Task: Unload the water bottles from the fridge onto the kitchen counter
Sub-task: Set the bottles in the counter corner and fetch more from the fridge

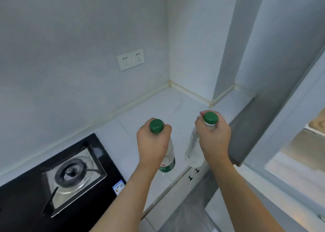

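Item: two water bottles, one in each of my hands, both carried over the white desk.

Left hand (152, 142): fingers curled round the neck of the left bottle (168, 158), just under its green cap (156, 125). The bottle hangs straight down from my grip, long axis upright, its green label low on the body. Its base sits over the desk (140, 119), between the black gas hob (58, 175) on the left and the near edge of the top. From this angle I cannot tell whether the base touches the surface yet or hangs just above it.

Right hand (213, 135): fingers wrapped round the neck of the right bottle (193, 150), below its green cap (210, 117). This one is also near upright, though its clear body slants a little toward me and to the left. Its base appears to hang at or just past the near edge of the desk, above the cabinet front with two dark handles (193, 174).

Relation that matters: both bottles lie directly below their hands, so the setting-down is a plain vertical drop. The left one is already over bare surface. The right one, I judge, wants carrying farther in, toward the far corner, before lowering, or its base may catch the edge and tip.

Also present: a double wall socket (130, 59) on the far wall.
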{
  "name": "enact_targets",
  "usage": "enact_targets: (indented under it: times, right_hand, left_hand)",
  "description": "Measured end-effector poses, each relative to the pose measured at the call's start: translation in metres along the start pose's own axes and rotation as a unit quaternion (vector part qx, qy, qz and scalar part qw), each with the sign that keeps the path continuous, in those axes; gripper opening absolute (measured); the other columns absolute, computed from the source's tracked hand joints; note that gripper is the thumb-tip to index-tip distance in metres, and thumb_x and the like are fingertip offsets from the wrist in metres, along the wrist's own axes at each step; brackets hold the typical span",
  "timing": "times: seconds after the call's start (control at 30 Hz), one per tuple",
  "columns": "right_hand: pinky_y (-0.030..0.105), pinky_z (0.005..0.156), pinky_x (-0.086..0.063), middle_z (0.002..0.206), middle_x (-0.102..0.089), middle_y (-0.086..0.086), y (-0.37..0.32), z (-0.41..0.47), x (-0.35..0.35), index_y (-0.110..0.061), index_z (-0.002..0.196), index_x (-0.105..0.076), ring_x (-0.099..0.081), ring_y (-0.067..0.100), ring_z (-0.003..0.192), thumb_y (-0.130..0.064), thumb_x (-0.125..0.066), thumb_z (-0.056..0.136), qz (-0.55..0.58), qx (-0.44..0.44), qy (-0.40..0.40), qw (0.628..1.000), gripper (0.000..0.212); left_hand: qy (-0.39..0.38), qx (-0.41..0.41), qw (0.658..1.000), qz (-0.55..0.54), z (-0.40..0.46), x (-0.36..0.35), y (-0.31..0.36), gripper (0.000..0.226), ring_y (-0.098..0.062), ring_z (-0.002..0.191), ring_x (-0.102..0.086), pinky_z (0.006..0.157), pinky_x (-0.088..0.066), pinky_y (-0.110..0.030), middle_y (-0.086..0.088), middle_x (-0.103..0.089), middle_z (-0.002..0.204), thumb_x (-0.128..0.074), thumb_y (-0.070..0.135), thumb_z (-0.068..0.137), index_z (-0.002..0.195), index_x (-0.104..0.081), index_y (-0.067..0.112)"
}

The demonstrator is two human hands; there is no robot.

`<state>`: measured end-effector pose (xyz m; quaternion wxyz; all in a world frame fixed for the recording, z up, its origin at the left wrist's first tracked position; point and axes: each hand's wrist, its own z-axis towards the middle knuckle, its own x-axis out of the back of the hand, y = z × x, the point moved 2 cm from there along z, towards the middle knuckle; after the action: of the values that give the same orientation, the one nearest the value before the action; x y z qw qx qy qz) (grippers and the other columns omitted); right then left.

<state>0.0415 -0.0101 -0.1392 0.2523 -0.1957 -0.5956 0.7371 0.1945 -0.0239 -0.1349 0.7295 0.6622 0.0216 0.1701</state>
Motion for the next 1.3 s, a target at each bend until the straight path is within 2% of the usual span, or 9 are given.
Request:
enact_targets:
  times: [0.23,0.5,0.7,0.87,0.93,1.07,1.13,1.2,1.3]
  right_hand:
    - [0.002,0.067,-0.042,0.08,-0.065,-0.015,-0.002,-0.03,-0.054,-0.017,0.093,-0.067,-0.06,-0.008,0.075,-0.01,-0.068,0.082,0.013,0.008,-0.112,0.994,0.013]
    - [0.003,0.066,-0.042,0.075,-0.064,-0.015,-0.034,-0.109,-0.122,-0.018,0.089,-0.066,-0.059,-0.009,0.071,-0.008,-0.067,0.082,0.04,0.042,-0.236,0.97,0.013]
    - [0.002,0.066,-0.04,0.075,-0.064,-0.017,-0.06,-0.205,-0.172,-0.019,0.087,-0.066,-0.059,-0.01,0.072,-0.01,-0.067,0.082,0.058,0.049,-0.3,0.951,0.011]
    - [0.011,0.073,-0.045,0.077,-0.067,-0.015,-0.079,-0.285,-0.204,-0.02,0.086,-0.067,-0.061,-0.002,0.077,-0.012,-0.068,0.081,0.064,0.069,-0.348,0.933,0.009]
    - [0.013,0.074,-0.046,0.078,-0.067,-0.013,-0.09,-0.328,-0.216,-0.019,0.087,-0.067,-0.061,-0.003,0.078,-0.012,-0.068,0.082,0.066,0.081,-0.374,0.921,0.01]
    - [0.002,0.071,-0.04,0.077,-0.065,-0.016,-0.109,-0.397,-0.229,-0.021,0.087,-0.066,-0.059,-0.01,0.077,-0.01,-0.068,0.082,0.087,0.097,-0.408,0.904,0.012]
    - [0.004,0.072,-0.04,0.078,-0.066,-0.016,-0.117,-0.431,-0.236,-0.021,0.088,-0.066,-0.06,-0.008,0.078,-0.01,-0.068,0.082,0.095,0.099,-0.428,0.893,0.012]
    - [0.006,0.072,-0.042,0.079,-0.066,-0.014,-0.126,-0.471,-0.243,-0.021,0.089,-0.066,-0.061,-0.006,0.078,-0.011,-0.068,0.083,0.108,0.096,-0.457,0.878,0.012]
    - [0.004,0.07,-0.042,0.078,-0.066,-0.013,-0.136,-0.517,-0.248,-0.022,0.088,-0.066,-0.061,-0.006,0.076,-0.009,-0.068,0.083,0.136,0.087,-0.482,0.861,0.013]
  left_hand:
    - [0.104,0.023,0.994,0.019,-0.009,0.066,-0.012,0.009,-0.008,0.054,-0.045,0.051,-0.039,-0.018,0.001,-0.054,0.059,-0.064,0.005,0.077,0.072,-0.058,0.001]
    - [0.217,0.029,0.975,0.027,-0.042,0.172,-0.021,0.014,-0.013,0.059,-0.044,0.055,-0.038,-0.028,-0.019,-0.055,0.066,-0.063,0.004,0.077,0.077,-0.056,-0.008]
    - [0.294,0.034,0.954,0.044,-0.089,0.279,-0.034,0.017,-0.012,0.056,-0.042,0.056,-0.038,-0.031,-0.018,-0.055,0.067,-0.064,0.01,0.079,0.075,-0.056,-0.004]
    - [0.335,0.046,0.94,0.037,-0.134,0.361,-0.045,0.015,-0.015,0.059,-0.044,0.058,-0.04,-0.033,-0.017,-0.054,0.066,-0.064,0.011,0.078,0.074,-0.056,-0.001]
    - [0.36,0.046,0.931,0.035,-0.16,0.4,-0.049,0.014,-0.013,0.058,-0.044,0.058,-0.04,-0.031,-0.014,-0.053,0.063,-0.064,0.01,0.079,0.073,-0.056,0.0]
    - [0.399,0.033,0.915,0.039,-0.203,0.458,-0.054,0.02,-0.011,0.055,-0.042,0.054,-0.037,-0.024,-0.011,-0.048,0.058,-0.063,0.01,0.081,0.068,-0.051,0.0]
    - [0.418,0.032,0.907,0.037,-0.226,0.486,-0.055,0.027,-0.009,0.051,-0.037,0.049,-0.033,-0.019,0.003,-0.041,0.05,-0.063,0.011,0.081,0.061,-0.045,0.008]
    - [0.435,0.035,0.899,0.03,-0.251,0.518,-0.061,0.027,-0.009,0.05,-0.036,0.051,-0.033,-0.023,0.009,-0.039,0.049,-0.064,0.014,0.08,0.061,-0.045,0.009]
    - [0.452,0.044,0.89,0.035,-0.28,0.556,-0.066,0.02,-0.013,0.053,-0.04,0.054,-0.036,-0.032,0.005,-0.045,0.052,-0.062,0.022,0.072,0.066,-0.052,0.006]
